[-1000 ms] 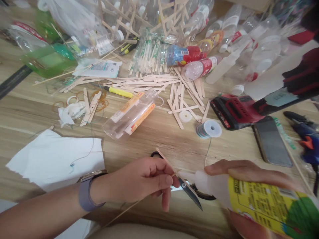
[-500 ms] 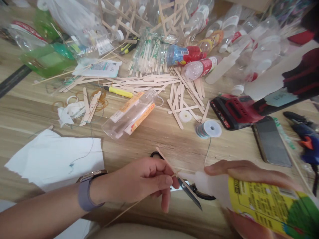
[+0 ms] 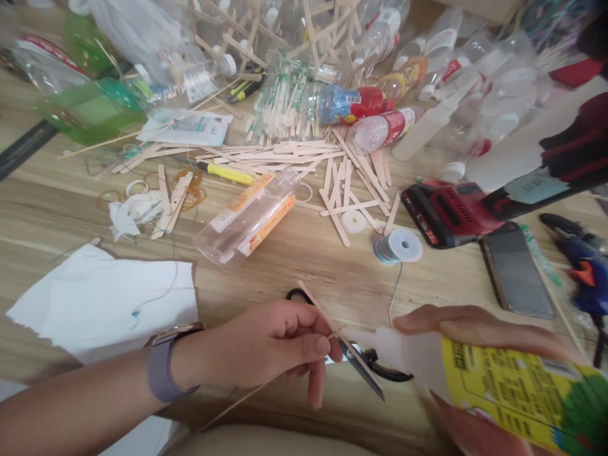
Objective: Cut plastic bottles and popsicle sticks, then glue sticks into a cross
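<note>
My left hand (image 3: 289, 345), with a watch on its wrist, pinches a thin wooden skewer (image 3: 237, 403) that runs down and left beneath the palm. A flat wooden stick (image 3: 314, 303) lies across the skewer's tip at my fingertips. My right hand (image 3: 479, 329) grips a glue bottle (image 3: 513, 386) with a yellow and green label, lying sideways. Its white nozzle (image 3: 357, 335) points left and is close to where stick and skewer cross; whether it touches is unclear. Black-handled scissors (image 3: 365, 367) rest on the table below the fingers, partly hidden.
Ahead lie a clear bottle (image 3: 247, 218), a wire spool (image 3: 398, 247), and scattered wooden sticks (image 3: 285, 154). On the right are a red-black power tool (image 3: 456, 212), a phone (image 3: 517, 269) and a blue glue gun (image 3: 589, 278). White paper (image 3: 109, 297) is at left.
My right hand and the glue bottle have shifted slightly to the right, the nozzle drawing back a little from my left fingertips. My left hand is nearly still.
</note>
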{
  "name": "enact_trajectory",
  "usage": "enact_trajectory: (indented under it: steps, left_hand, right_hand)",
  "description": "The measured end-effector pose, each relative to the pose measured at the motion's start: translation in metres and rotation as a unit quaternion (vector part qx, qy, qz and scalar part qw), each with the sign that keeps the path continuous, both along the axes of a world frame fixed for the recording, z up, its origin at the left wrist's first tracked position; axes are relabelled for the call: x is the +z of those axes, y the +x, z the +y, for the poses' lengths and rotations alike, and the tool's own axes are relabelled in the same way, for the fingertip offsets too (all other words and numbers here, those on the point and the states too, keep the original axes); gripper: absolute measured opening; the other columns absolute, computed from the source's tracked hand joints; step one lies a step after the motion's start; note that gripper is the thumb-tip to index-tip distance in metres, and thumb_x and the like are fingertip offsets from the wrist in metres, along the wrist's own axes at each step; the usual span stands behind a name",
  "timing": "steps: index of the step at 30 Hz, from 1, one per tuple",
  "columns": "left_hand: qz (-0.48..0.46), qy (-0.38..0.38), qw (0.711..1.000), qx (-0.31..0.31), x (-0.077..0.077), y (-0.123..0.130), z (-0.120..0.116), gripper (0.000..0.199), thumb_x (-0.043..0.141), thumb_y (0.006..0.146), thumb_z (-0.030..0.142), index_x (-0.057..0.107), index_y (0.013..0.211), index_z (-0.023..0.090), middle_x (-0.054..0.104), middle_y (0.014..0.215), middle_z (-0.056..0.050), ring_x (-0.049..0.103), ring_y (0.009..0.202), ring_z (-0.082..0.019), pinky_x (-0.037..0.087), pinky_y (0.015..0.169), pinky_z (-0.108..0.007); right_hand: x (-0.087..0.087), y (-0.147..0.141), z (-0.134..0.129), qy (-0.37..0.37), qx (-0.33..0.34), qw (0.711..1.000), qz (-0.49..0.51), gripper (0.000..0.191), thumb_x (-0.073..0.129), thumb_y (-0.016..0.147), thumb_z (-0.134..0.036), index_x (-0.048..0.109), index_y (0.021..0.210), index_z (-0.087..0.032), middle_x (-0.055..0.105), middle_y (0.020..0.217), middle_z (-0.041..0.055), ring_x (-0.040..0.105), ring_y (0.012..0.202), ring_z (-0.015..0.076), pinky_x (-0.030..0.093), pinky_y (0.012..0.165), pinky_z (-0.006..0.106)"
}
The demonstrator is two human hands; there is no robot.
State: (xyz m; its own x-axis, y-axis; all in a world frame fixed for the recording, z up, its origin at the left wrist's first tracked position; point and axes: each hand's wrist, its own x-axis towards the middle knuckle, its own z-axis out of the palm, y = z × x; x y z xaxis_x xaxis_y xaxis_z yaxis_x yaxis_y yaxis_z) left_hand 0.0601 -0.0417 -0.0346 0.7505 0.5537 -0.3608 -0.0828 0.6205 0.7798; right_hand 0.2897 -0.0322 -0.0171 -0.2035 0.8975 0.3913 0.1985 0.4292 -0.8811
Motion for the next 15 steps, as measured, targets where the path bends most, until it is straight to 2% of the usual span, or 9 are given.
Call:
enact_trajectory:
  steps: [6,9,12,15]
  left_hand:
    - [-0.002,0.005,1.0,0.001,0.001,0.001,0.0,0.032,0.054,0.094,0.052,0.058,0.09,0.02,0.059,0.054,0.005,0.045,0.055,-0.011,0.033,0.056,-0.024]
    - [-0.015,0.002,1.0,0.003,0.001,0.001,0.0,0.03,0.054,0.094,0.049,0.058,0.089,0.02,0.059,0.054,0.005,0.043,0.054,-0.011,0.033,0.055,-0.023]
    - [-0.012,0.005,1.0,0.001,0.002,0.001,0.001,0.031,0.054,0.094,0.05,0.057,0.089,0.019,0.058,0.053,0.005,0.043,0.054,-0.01,0.033,0.055,-0.023]
    - [-0.013,0.007,1.0,0.0,0.002,0.001,0.002,0.032,0.054,0.094,0.051,0.057,0.089,0.019,0.057,0.053,0.005,0.044,0.054,-0.01,0.033,0.056,-0.023]
  right_hand:
    - [0.006,-0.002,0.0,0.033,0.006,0.999,0.017,0.038,0.073,0.078,-0.057,0.069,0.109,-0.035,0.077,0.085,0.002,0.071,0.064,0.0251,0.058,0.052,0.035]
    - [0.009,-0.004,-0.002,0.024,0.009,1.0,0.009,0.037,0.076,0.077,-0.054,0.069,0.109,-0.035,0.077,0.086,0.002,0.071,0.064,0.0251,0.057,0.051,0.035]
    - [0.01,-0.006,-0.003,0.014,-0.013,1.0,0.011,0.043,0.07,0.076,-0.066,0.069,0.105,-0.034,0.076,0.083,0.0029,0.07,0.063,0.026,0.057,0.052,0.037]
    - [0.01,-0.011,-0.002,0.03,-0.028,0.999,0.017,0.043,0.069,0.075,-0.068,0.07,0.099,-0.032,0.076,0.077,0.0029,0.069,0.06,0.0254,0.055,0.049,0.036]
